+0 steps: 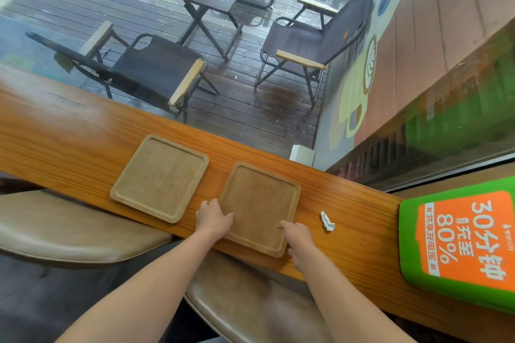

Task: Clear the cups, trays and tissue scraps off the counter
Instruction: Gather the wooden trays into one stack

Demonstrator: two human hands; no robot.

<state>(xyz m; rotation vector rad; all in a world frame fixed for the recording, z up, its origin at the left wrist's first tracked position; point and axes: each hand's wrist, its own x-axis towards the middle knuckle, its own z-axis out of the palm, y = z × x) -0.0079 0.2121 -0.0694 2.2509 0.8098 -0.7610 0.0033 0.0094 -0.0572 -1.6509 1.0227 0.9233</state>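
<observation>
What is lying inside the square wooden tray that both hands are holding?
The square wooden tray shows only its bare recessed bottom, no cup or scrap. The left hand and right hand grip its near edge, and their fingers cover small parts there.

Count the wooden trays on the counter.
2. The left tray lies untouched; the right tray is held at its near edge by the left hand and right hand.

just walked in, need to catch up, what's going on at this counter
A person is clearing the counter. Both hands hold the right tray: the left hand at its near left corner, the right hand at its near right corner. The left tray lies beside it, untouched. A tissue scrap lies on the counter right of the held tray.
</observation>
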